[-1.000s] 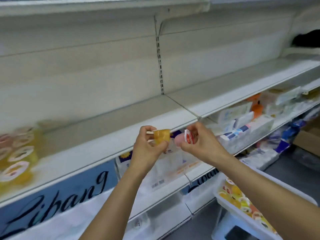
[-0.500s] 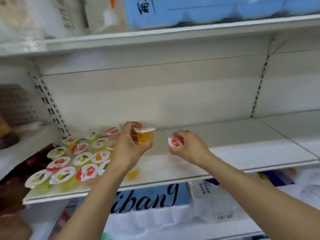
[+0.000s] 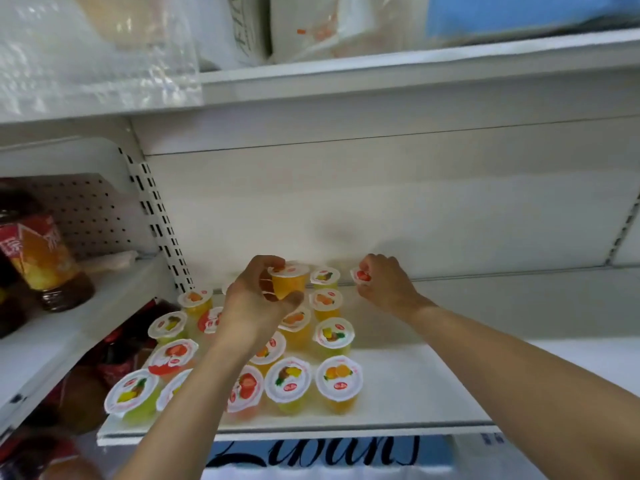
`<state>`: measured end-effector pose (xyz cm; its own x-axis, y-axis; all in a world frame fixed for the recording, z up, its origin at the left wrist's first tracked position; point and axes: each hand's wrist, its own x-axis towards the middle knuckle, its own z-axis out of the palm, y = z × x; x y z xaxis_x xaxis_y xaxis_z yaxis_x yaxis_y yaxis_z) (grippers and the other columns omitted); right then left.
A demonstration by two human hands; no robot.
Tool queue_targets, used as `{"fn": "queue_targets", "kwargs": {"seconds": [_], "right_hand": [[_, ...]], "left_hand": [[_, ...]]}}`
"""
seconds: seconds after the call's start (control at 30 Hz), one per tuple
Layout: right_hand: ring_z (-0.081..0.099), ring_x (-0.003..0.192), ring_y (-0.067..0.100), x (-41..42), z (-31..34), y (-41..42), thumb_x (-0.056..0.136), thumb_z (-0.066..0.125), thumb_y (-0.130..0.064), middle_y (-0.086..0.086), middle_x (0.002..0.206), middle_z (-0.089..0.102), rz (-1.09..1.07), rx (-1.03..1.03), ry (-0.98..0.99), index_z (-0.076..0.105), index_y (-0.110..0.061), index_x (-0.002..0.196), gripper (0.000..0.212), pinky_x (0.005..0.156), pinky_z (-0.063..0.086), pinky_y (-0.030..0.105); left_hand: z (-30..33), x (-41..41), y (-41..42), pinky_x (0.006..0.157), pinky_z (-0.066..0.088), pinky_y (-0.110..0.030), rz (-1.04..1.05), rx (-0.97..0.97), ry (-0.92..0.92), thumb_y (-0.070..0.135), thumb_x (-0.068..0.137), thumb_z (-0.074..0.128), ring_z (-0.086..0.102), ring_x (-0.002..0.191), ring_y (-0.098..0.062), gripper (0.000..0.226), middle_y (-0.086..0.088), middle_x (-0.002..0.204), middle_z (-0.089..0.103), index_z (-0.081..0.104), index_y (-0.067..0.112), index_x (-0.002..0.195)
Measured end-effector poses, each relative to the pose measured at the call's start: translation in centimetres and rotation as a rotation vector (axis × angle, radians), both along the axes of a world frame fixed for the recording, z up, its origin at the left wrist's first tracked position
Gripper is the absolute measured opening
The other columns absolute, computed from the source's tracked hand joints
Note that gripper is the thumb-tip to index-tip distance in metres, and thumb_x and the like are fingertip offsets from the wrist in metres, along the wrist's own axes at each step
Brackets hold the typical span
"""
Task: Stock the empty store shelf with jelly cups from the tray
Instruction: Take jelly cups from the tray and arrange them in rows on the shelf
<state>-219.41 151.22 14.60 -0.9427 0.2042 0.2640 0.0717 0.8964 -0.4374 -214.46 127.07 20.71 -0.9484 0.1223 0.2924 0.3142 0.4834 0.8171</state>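
My left hand (image 3: 254, 306) grips an orange jelly cup (image 3: 289, 280) with a white lid, held upright above the rows of cups at the back of the white shelf (image 3: 415, 393). My right hand (image 3: 386, 284) is closed around a second jelly cup with a red strawberry lid (image 3: 361, 275), just right of the back row and close to the shelf's back wall. Several jelly cups (image 3: 337, 377) with fruit-printed lids stand in rows on the left part of the shelf. The tray is out of view.
The right part of the shelf is bare white board. A slotted upright (image 3: 157, 220) bounds the shelf on the left, with a dark bottle (image 3: 41, 258) on the neighbouring shelf. Bagged goods (image 3: 104, 46) sit on the shelf above. A blue label strip (image 3: 311, 452) runs below.
Both hands have carried their cups left and deeper into the shelf, from out front by the tray side to over the back row. The view has swung left and closer to the stocked cups.
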Motion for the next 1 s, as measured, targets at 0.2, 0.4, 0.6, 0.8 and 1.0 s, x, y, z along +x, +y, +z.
{"fn": "queue_targets", "kwargs": {"seconds": [0.2, 0.4, 0.6, 0.8, 1.0], "right_hand": [[0.051, 0.099, 0.024, -1.4, 0.1, 0.1, 0.087, 0.06, -0.025, 0.005, 0.11, 0.056, -0.016, 0.042, -0.053, 0.051, -0.015, 0.109, 0.025, 0.075, 0.04, 0.03], [0.052, 0.112, 0.019, 2.0, 4.0, -1.1, 0.087, 0.059, -0.05, -0.003, 0.127, 0.051, 0.137, -0.28, 0.115, 0.055, -0.024, 0.121, 0.043, 0.087, 0.052, 0.042], [0.063, 0.078, 0.011, 5.5, 7.2, -2.7, 0.084, 0.073, -0.03, 0.006, 0.103, 0.065, 0.364, -0.699, 0.051, 0.056, -0.023, 0.123, 0.044, 0.059, 0.049, 0.018], [0.066, 0.082, 0.016, 5.6, 3.5, 0.2, 0.067, 0.083, -0.027, 0.002, 0.099, 0.067, 0.115, -0.555, 0.005, 0.055, -0.021, 0.108, 0.05, 0.073, 0.056, 0.035], [0.061, 0.093, 0.01, 6.0, 0.8, -0.1, 0.069, 0.082, -0.032, -0.008, 0.104, 0.063, 0.07, -0.465, -0.104, 0.05, -0.028, 0.109, 0.051, 0.08, 0.052, 0.024]], "left_hand": [[0.5, -1.5, 0.6, 0.063, 0.046, -0.011, -0.02, -0.025, -0.018, 0.022, 0.074, 0.082, 0.061, 0.085, -0.001, 0.046, 0.016, 0.096, 0.062, 0.054, 0.034, 0.11], [1.1, -2.4, 2.8, 0.058, 0.042, -0.009, -0.069, -0.099, 0.004, 0.028, 0.073, 0.083, 0.058, 0.078, 0.001, 0.049, 0.014, 0.094, 0.059, 0.05, 0.033, 0.109], [1.3, -2.5, 6.4, 0.053, 0.05, -0.014, -0.15, -0.074, 0.037, 0.028, 0.068, 0.086, 0.062, 0.077, -0.002, 0.059, 0.012, 0.094, 0.06, 0.045, 0.027, 0.11], [0.1, -3.9, 6.1, 0.085, 0.039, -0.032, -0.026, -0.688, 0.026, 0.066, 0.078, 0.061, 0.055, 0.103, -0.016, 0.049, 0.009, 0.112, 0.061, 0.053, 0.029, 0.11], [-1.2, -4.5, 6.2, 0.092, 0.032, -0.038, 0.042, -1.008, 0.091, 0.08, 0.07, 0.052, 0.057, 0.104, -0.019, 0.061, 0.007, 0.102, 0.067, 0.064, 0.03, 0.104]]}}
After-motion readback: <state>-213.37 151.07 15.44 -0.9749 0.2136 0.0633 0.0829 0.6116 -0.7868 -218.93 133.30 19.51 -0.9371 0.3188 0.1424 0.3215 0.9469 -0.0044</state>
